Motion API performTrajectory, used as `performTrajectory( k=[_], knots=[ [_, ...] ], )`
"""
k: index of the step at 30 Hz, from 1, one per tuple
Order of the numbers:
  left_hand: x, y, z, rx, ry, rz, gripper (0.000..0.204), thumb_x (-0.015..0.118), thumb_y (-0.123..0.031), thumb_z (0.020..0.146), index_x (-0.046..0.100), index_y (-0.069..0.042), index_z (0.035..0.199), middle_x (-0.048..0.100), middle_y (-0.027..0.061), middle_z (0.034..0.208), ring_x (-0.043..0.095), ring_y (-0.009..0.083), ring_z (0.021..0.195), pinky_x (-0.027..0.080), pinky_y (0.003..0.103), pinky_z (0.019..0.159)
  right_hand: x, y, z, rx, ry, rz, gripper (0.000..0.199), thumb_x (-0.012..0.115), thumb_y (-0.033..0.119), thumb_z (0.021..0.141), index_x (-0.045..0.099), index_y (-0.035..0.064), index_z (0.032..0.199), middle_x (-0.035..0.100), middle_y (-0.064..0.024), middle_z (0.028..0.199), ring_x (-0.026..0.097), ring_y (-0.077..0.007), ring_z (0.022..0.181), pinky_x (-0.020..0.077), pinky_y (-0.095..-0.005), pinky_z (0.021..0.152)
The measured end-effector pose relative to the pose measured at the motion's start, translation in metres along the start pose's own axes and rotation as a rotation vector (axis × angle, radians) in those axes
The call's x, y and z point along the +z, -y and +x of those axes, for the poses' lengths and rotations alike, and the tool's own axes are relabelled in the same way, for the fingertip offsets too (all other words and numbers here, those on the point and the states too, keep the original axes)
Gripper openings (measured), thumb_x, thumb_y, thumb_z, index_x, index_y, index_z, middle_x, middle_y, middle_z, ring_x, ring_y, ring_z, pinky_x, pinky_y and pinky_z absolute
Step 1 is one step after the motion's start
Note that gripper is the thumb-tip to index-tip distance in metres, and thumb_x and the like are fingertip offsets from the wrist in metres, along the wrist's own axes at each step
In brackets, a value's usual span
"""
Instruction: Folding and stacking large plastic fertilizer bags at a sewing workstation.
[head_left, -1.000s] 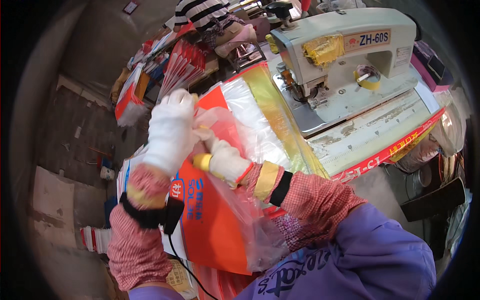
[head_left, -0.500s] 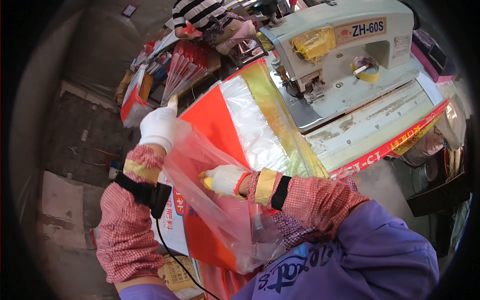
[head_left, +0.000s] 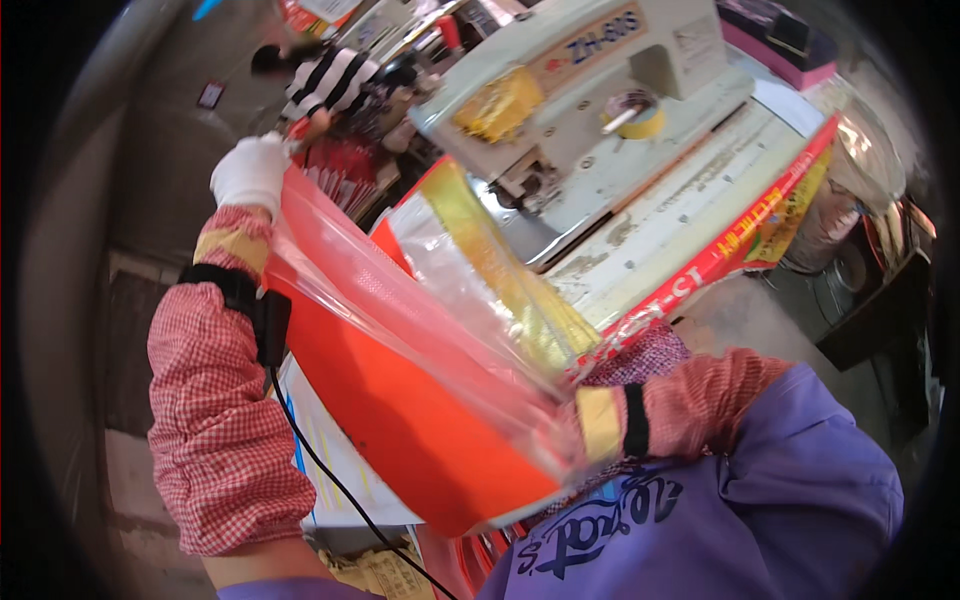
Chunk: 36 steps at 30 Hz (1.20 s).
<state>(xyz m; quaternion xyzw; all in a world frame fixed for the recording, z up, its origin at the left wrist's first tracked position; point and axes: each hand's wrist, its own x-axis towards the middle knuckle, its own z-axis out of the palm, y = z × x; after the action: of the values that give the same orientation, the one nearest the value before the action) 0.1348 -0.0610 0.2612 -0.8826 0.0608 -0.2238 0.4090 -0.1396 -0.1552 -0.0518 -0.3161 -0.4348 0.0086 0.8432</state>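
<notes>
Clear film (head_left: 400, 310) is drawn out in a long slanting band to the left of the sewing machine (head_left: 590, 110), on the wearer's side of it. It overlies an orange-red sheet (head_left: 400, 410), which spreads farther from the sewing machine, toward the wearer's body. The left hand (head_left: 250, 175), in a white glove, is well left of the sewing machine, fingers curled, pinching the film's upper corner. The right hand is masked by blurred film on the sewing machine's near side; cannot tell whether its fingers are spread or pressed together. Each of the 2 checked sleeves carries 1 black strap and 1 yellow band; a black cable (head_left: 325, 475) hangs from the left strap. Between film and sewing machine: a whitish sheet (head_left: 430, 245) beside a yellow translucent sheet (head_left: 475, 240). On the sewing machine's bed stands 1 tape roll (head_left: 650, 124); a red printed strip (head_left: 700, 270) runs along its near side. Beyond the sewing machine, to its left: 1 co-worker in a striped top (head_left: 335, 80).
</notes>
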Motion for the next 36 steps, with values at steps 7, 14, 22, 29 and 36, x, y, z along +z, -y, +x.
performTrajectory(
  k=[7,14,22,29,36],
  knots=[
    [-0.001,-0.018,-0.001,0.053,0.046,-0.082,0.027,0.043,-0.023,0.082,0.061,-0.009,0.097,0.062,0.0161,0.096,0.059,0.0333,0.091,0.047,0.044,0.077,-0.069,0.079,0.034,0.427,-0.602,-1.190,0.032,0.061,0.018,0.072,0.057,0.0024,0.100,0.060,-0.0142,0.094,0.060,-0.0275,0.084,0.0486,-0.0362,0.073],
    [0.003,-0.055,0.007,0.106,0.083,-0.086,0.027,0.042,-0.024,0.084,0.061,-0.009,0.095,0.063,0.0159,0.093,0.060,0.0331,0.090,0.047,0.044,0.076,-0.088,0.105,0.068,0.762,-0.593,-1.179,0.052,0.062,0.015,0.075,0.043,0.0040,0.123,0.062,-0.0145,0.092,0.059,-0.0293,0.083,0.0481,-0.0366,0.072],
    [0.011,-0.061,0.002,0.087,0.217,-0.068,0.030,0.040,-0.026,0.085,0.060,-0.012,0.102,0.060,0.0172,0.102,0.056,0.0319,0.101,0.045,0.043,0.084,-0.059,0.083,0.068,0.912,-0.402,-0.551,0.039,0.055,0.020,0.078,0.052,0.0056,0.114,0.062,-0.0099,0.071,0.059,-0.0195,0.056,0.0482,-0.0322,0.055],
    [0.018,-0.024,0.045,0.132,0.291,-0.081,0.026,0.059,-0.019,0.073,0.065,-0.005,0.095,0.062,0.0177,0.098,0.058,0.0347,0.095,0.046,0.041,0.082,-0.054,0.070,0.086,0.691,-0.124,-1.131,0.033,0.056,0.032,0.074,0.062,0.0097,0.098,0.064,-0.0143,0.084,0.061,-0.0316,0.082,0.0472,-0.0392,0.074],
    [0.106,-0.156,0.009,0.166,-0.215,-0.202,0.017,0.043,-0.020,0.084,0.057,-0.010,0.085,0.063,0.0098,0.082,0.065,0.0277,0.073,0.053,0.041,0.057,-0.026,0.085,0.096,0.743,-0.303,-1.023,0.029,0.049,0.031,0.081,0.055,0.0063,0.094,0.061,-0.0150,0.092,0.058,-0.0334,0.090,0.0467,-0.0443,0.073]
  ],
)
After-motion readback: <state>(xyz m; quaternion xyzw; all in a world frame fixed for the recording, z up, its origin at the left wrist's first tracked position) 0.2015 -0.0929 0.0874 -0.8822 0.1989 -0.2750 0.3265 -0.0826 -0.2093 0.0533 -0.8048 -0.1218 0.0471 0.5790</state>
